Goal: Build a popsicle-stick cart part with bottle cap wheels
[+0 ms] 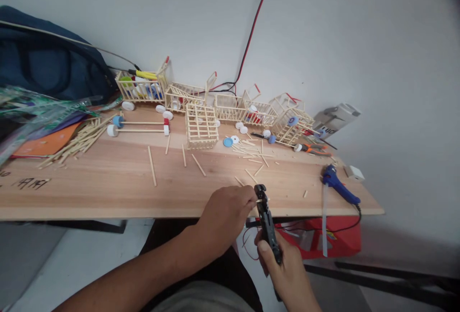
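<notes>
My right hand [283, 264] is wrapped round the handles of black wire strippers [266, 221], whose jaws point up and away from me. At the front edge of the table, my left hand [228, 213] is closed, its fingertips right beside those jaws. A short thin wooden stick [259, 201] shows between the fingertips and the jaws; most of it is hidden by the hand. Loose sticks [250, 176] lie just beyond. Farther back, a small slatted basket [201, 127] made of sticks lies on the table.
Several miniature stick carts [230, 107] with bottle-cap wheels line the wall. Two stick axles [142, 131] with caps lie left, near a stick pile [84, 142] and a dark blue bag [50, 58]. At right are a blue glue gun [339, 185] and orange-handled pliers [312, 148].
</notes>
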Action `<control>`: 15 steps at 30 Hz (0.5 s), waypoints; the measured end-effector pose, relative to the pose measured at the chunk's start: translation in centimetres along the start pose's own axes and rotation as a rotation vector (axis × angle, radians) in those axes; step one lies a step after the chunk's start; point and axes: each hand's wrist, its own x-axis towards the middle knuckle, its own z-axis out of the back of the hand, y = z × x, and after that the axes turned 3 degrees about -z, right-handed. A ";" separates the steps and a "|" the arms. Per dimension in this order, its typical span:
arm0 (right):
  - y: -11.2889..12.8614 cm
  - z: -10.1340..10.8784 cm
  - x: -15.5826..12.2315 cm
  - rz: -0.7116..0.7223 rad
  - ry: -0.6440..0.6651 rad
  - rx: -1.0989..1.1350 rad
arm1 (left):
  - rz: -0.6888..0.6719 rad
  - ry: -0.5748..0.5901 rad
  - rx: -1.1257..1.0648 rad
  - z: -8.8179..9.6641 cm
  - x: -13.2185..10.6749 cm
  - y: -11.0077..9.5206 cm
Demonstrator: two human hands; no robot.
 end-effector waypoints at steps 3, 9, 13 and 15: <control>-0.1 -0.5 0.1 0.000 0.014 0.024 | -0.002 0.023 0.014 -0.1 0.0 0.4; -0.3 -0.8 0.0 0.046 -0.043 -0.054 | -0.036 0.039 0.087 -0.1 0.1 0.7; -0.7 -0.9 0.0 0.086 -0.067 -0.093 | -0.021 0.110 0.156 0.2 0.1 0.5; -1.0 -1.1 0.0 0.088 -0.067 -0.091 | -0.009 0.148 0.238 0.3 0.1 0.4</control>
